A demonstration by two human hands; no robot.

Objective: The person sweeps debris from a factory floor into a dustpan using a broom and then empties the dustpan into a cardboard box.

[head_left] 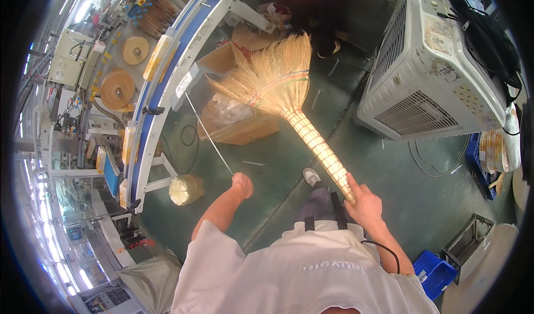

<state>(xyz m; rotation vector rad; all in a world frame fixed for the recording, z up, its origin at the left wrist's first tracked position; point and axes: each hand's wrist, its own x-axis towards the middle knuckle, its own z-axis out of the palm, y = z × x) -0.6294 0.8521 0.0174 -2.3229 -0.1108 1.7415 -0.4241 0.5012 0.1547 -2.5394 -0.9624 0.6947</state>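
My right hand [364,203] is closed round the lower end of a straw broom [314,141]. Its handle is bound in a red-and-cream net pattern, and its fanned bristles point up and away from me, raised over the floor. A long thin metal rod [210,139] is gripped in my left hand [242,185], which is closed in a fist. The rod slants away to the left and ends at a grey piece with a white label [183,84], beside the conveyor edge. Whether the rod is fixed to that piece, I cannot tell. Behind the bristles stands an open cardboard box [250,133] with clear plastic inside.
A curved conveyor [146,130] runs along the left, with machinery beyond. At the right stands a large white air cooler [423,91] with a black cable. A wrapped roll [185,190] sits on the green floor. A blue basket [434,272] lies lower right. Someone in red stands ahead.
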